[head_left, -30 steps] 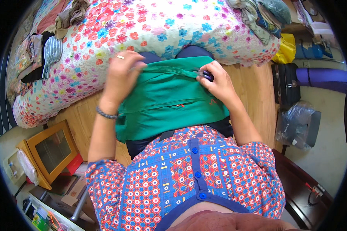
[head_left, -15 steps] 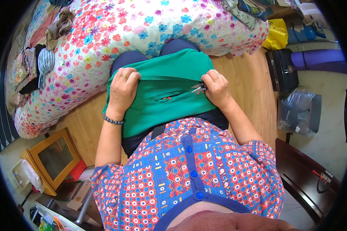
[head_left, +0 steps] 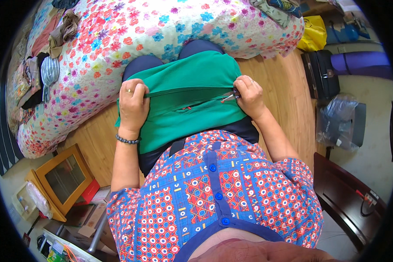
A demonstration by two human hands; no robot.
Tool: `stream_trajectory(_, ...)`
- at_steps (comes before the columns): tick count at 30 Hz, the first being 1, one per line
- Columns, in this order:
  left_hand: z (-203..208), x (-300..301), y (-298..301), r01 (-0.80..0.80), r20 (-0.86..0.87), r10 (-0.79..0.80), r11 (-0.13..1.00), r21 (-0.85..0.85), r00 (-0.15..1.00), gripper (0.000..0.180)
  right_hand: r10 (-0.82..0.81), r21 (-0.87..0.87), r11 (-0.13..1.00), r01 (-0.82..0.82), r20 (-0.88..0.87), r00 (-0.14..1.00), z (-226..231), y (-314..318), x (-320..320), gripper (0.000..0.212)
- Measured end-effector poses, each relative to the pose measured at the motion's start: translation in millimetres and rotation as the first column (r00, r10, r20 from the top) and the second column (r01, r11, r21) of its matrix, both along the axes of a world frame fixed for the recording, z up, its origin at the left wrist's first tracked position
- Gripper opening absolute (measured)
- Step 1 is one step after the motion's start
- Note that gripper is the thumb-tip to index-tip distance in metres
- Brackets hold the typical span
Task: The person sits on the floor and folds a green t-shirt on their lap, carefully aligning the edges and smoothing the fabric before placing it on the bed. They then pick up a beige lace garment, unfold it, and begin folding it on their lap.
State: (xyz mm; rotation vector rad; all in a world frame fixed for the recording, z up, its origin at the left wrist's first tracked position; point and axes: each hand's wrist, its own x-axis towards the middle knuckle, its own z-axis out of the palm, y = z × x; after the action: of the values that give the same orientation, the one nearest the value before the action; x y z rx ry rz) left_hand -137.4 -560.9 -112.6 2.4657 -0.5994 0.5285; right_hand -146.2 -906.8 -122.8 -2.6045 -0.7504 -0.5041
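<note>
A green cloth garment (head_left: 174, 129) lies across my lap, over dark trousers. My left hand (head_left: 133, 105) is closed on its edge at the left, fingers pinching the fabric. On the right, my right hand (head_left: 250, 98) grips the same band of cloth together with small scissors (head_left: 228, 96), whose silver blades point left over the green fabric. Their dark handles are mostly hidden in the fingers. Between the hands the cloth is pulled into a taut fold with a dark slit below it. Small red bits (head_left: 186, 108) show at that slit.
Ahead is a bed with a flowered cover (head_left: 118, 39), with clothes (head_left: 50, 72) heaped at its left. To the right stand a black case (head_left: 321, 74), a purple roll (head_left: 358, 64) and a dark wooden chair (head_left: 347, 196). A wood-framed cabinet (head_left: 65, 179) is at lower left.
My hands have drawn slightly apart, the left one outward and a little nearer me, the right one outward. The cloth between them is stretched straighter.
</note>
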Motion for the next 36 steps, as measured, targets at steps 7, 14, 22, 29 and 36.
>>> stream_trajectory(7,-8.2,-24.0,29.5,0.021,0.039,-0.023,0.999,0.046,0.999,0.022,0.005,-0.061,0.998,-0.003,0.022,1.000,-4.1,-14.4,-6.7,0.021)
stream_trajectory(14,-20.7,-35.9,39.1,-0.128,0.045,0.128,0.992,-0.010,0.991,0.025,-0.077,-0.027,0.997,0.078,0.019,0.997,-15.3,-21.6,-8.0,0.023)
stream_trajectory(22,-46.7,-53.5,72.9,-0.281,-0.027,0.280,0.959,-0.037,0.960,0.026,-0.234,0.136,0.958,0.252,-0.130,0.963,-24.9,-40.6,-11.5,0.027)
stream_trajectory(29,-89.4,-63.2,93.8,-0.490,-0.378,0.427,0.868,-0.085,0.822,0.013,-0.254,0.326,0.854,0.406,-0.421,0.871,-28.7,-44.4,-14.9,0.028)
stream_trajectory(36,-133.5,-64.9,108.8,-0.567,-0.743,0.121,0.730,-0.383,0.658,0.022,-0.147,0.432,0.814,0.388,-0.493,0.858,-33.4,-45.1,-5.8,0.024)
